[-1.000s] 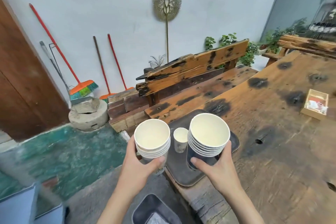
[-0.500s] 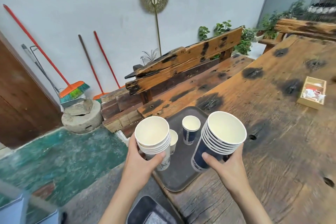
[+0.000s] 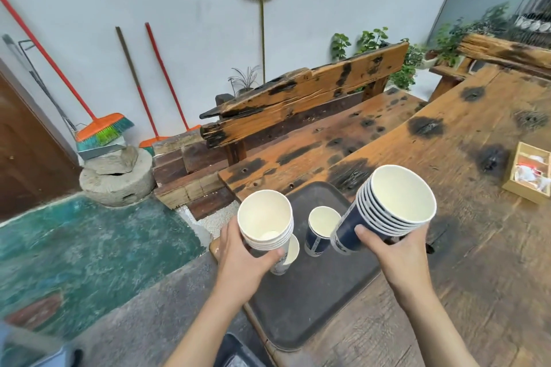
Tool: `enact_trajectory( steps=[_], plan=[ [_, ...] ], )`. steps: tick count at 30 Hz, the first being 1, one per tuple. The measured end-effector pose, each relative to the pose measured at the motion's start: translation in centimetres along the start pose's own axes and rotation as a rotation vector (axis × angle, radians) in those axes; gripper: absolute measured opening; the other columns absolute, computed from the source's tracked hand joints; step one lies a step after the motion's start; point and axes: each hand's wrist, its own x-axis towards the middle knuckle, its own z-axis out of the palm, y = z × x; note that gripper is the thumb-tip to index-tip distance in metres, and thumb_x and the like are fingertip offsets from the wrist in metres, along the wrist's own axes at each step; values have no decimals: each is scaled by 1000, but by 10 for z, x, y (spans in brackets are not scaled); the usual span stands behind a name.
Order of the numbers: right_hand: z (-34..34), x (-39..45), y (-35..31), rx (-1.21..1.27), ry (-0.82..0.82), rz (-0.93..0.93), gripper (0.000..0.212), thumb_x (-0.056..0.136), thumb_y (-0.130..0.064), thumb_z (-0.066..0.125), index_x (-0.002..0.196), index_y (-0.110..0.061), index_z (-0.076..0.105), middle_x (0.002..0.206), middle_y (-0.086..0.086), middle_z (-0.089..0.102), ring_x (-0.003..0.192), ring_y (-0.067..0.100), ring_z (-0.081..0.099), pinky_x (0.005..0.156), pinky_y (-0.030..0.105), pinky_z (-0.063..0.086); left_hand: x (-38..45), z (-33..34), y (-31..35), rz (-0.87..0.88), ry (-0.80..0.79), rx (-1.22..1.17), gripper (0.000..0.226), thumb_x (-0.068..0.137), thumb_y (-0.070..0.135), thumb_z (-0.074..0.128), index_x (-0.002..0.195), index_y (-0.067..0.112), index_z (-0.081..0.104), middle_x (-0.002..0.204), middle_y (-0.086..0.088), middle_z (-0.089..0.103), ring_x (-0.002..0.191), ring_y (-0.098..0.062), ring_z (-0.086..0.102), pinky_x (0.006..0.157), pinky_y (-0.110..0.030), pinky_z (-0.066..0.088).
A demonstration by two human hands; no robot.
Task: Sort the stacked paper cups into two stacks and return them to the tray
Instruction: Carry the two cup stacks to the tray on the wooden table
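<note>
My left hand grips a stack of white paper cups above the left edge of the dark tray. My right hand holds a tilted stack of dark blue paper cups over the tray's right side. Two single cups stand on the tray between the stacks: a white one, partly hidden behind the left stack, and a dark blue one farther back. The tray lies at the near corner of the wooden table.
A small wooden box with packets sits on the table at the right. A worn wooden bench stands behind the table. Brooms lean on the wall by a stone block. A dark bin sits below the table's near edge.
Both hands have spread apart with their stacks, the right stack moving right and tilting. The two single cups on the tray now show between them. The view has shifted down and left.
</note>
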Motion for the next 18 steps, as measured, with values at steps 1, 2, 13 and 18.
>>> enact_trajectory(
  steps=[1, 2, 13, 18],
  plan=[
    [4, 10, 1, 12, 9, -13, 98, 49, -44, 84, 131, -40, 30, 137, -2, 48, 126, 11, 49, 108, 48, 38, 4, 4, -2, -9, 2, 15, 86, 61, 29, 90, 126, 36, 34, 125, 6, 40, 128, -19, 38, 106, -39, 33],
    [8, 20, 5, 29, 11, -19, 97, 49, -43, 85, 130, -40, 32, 136, -3, 50, 124, 9, 50, 108, 48, 39, 9, 8, -5, -27, 5, 24, 90, 58, 33, 89, 130, 33, 36, 128, 5, 40, 131, -21, 37, 111, -44, 32],
    [45, 72, 74, -25, -130, 23, 99, 49, -41, 86, 134, -27, 37, 132, -7, 50, 116, -3, 47, 95, 11, 35, 39, 63, -46, -132, 30, -10, 87, 49, 36, 86, 120, 53, 37, 129, 9, 47, 120, 10, 40, 106, -33, 34],
    [55, 75, 112, -33, -191, 53, 98, 49, -35, 87, 132, -29, 36, 132, -6, 49, 118, -3, 46, 86, -4, 31, 38, 81, -79, -174, 20, 1, 86, 48, 43, 83, 117, 60, 36, 133, 12, 48, 123, 0, 46, 102, -28, 37]
  ],
)
